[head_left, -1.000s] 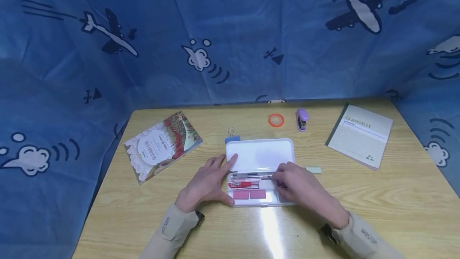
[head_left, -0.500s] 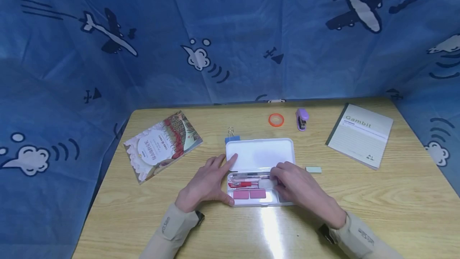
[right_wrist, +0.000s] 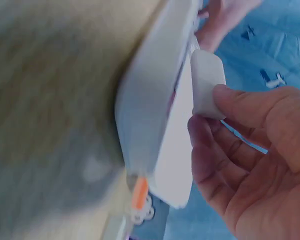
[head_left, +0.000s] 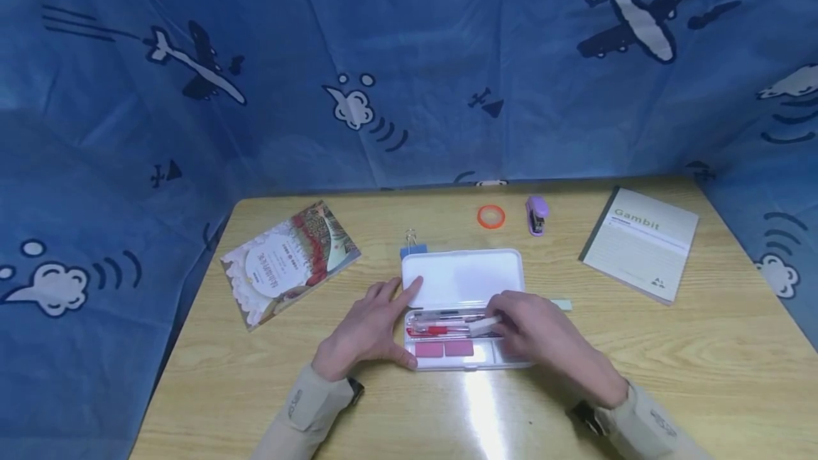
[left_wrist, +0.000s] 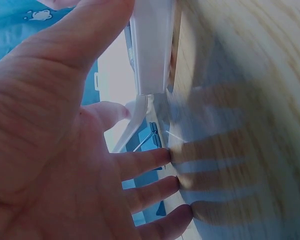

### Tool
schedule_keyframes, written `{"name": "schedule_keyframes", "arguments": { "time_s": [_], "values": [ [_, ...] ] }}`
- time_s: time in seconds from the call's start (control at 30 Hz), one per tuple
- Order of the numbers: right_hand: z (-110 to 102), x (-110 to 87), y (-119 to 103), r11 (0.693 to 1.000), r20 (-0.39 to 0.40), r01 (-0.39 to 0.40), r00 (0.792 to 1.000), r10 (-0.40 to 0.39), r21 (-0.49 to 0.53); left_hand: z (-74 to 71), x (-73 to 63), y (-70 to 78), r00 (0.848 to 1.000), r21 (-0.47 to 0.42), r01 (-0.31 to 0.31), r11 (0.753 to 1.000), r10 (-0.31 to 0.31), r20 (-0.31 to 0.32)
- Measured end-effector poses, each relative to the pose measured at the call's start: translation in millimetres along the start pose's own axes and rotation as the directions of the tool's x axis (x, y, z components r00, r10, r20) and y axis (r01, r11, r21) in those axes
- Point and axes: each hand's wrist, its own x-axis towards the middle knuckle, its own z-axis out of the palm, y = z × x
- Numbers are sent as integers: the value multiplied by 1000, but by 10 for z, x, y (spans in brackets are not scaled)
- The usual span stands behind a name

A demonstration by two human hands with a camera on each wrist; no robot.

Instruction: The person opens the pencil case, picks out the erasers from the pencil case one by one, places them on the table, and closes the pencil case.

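A white plastic pencil case [head_left: 483, 353] lies with its lid up in the middle of the table. Spread along its left side is my left hand [head_left: 371, 325], thumb at the front corner and index fingertip against the lid [head_left: 463, 279]. The left wrist view has the fingers straight beside the case wall [left_wrist: 152, 50]. Between thumb and fingers, my right hand [head_left: 537, 321] pinches a white eraser [right_wrist: 206, 82], tilted over the right half of the case. A red pen [head_left: 437, 331], other pens and two pink blocks [head_left: 429, 350] lie inside. My right hand covers the case's right end.
Behind the case is a blue binder clip [head_left: 412, 250]. Farther back sit an orange tape roll [head_left: 491, 216] and a purple stapler [head_left: 537, 215]. A pale green block [head_left: 562, 304] lies right of the case. A booklet [head_left: 290, 265] and a notebook [head_left: 639, 243] flank it.
The white eraser, lying flat among the pens before, is now raised and tilted in my right hand. My left hand has stayed at the case's left side.
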Motion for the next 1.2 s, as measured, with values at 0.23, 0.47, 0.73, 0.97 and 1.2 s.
{"name": "schedule_keyframes", "arguments": {
  "time_s": [0.23,0.47,0.73,0.97,1.2],
  "values": [
    [-258,-115,323,999,-93,-32,995,35,31,-4,-5,3,1000,4,-3,1000,3,-2],
    [-526,-322,713,989,-84,-145,985,148,35,-19,-13,12,1000,-2,-9,1000,9,-7],
    [-630,-598,1141,972,-77,-234,969,233,-5,-8,-4,3,1000,5,-9,1000,9,-3],
    [-633,-724,1370,955,-30,-295,955,294,-21,1,-12,-5,1000,4,-12,1000,12,-7],
    [-597,-732,1456,943,-2,-334,943,334,0,-1,-8,-4,1000,-3,-12,1000,12,-7]
  ]
}}
